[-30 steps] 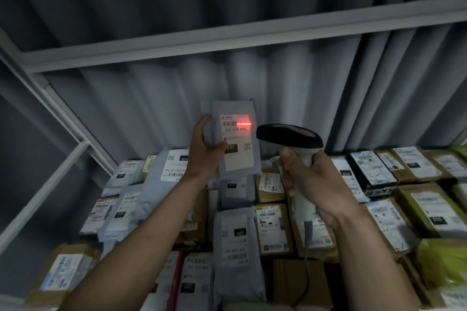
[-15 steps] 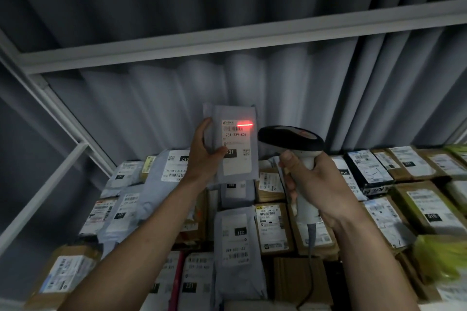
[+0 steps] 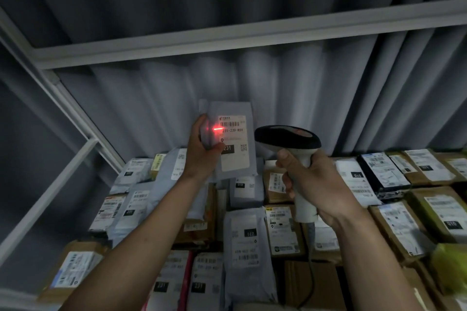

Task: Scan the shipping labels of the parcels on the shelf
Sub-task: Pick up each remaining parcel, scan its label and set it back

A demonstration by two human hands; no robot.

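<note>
Grey parcel (image 3: 228,139), white label (image 3: 233,142) upright; red scan line at label's left edge.

The held parcel (image 3: 233,139) is left of the scanner (image 3: 288,137), above the shelved parcels (image 3: 249,237).

Grey pleated curtain (image 3: 278,88) hangs across the whole bkgd, folds running slantwise. Pale metal crossbar (image 3: 227,41) runs left to right in front of it, w/ a slanted side rail (image 3: 58,88) at left meeting another rail (image 3: 48,199) that drops toward the lower-left corner. Lighting is dim, esp. at top.
</note>
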